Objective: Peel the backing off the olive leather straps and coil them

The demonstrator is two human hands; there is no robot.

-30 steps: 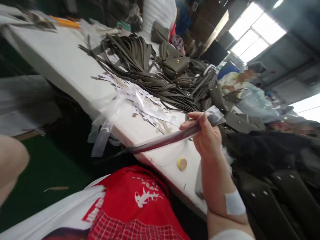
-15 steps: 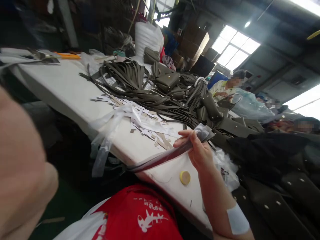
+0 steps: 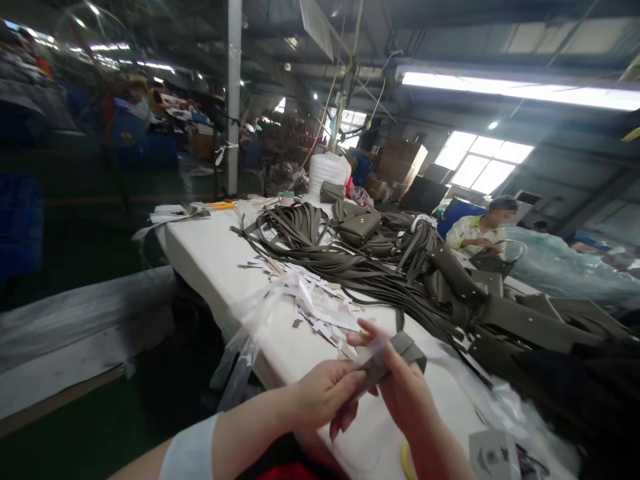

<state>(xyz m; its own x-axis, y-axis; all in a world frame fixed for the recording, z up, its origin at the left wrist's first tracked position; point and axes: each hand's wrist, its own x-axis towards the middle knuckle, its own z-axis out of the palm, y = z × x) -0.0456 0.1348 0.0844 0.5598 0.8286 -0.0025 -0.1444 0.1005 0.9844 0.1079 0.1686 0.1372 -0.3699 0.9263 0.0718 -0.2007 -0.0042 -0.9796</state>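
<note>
In the head view both hands meet low over the near edge of the tabletop [image 3: 215, 247], which is covered in white. The left hand [image 3: 325, 393] and the right hand [image 3: 407, 393] hold one olive strap [image 3: 395, 350] between them: the left fingers are pinched on its pale, film-wrapped end and the right fingers are closed round it from the other side, with the folded olive tip standing just above the right hand. The strap sits above the near edge, apart from the cloth. As a judgement, the work on this strap looks barely begun, since the film appears to be still on it; a large heap of straps [image 3: 350, 267] across the middle of the tabletop looks untouched, while a litter of paper scraps [image 3: 310, 303] and a clear film strip [image 3: 250, 340] hanging over the left edge suggest other pieces are already done. Small olive bags [image 3: 360, 227] lie at the far end, dark studded pieces [image 3: 520, 323] fill the right side, and a card [image 3: 493, 457] and a yellow disc [image 3: 407, 460] lie by the near right corner. Open room is the bare strip along the left edge and the floor [image 3: 100, 413] beyond it; the right is crowded. Another person [image 3: 475, 230] sits well apart past the far right.
</note>
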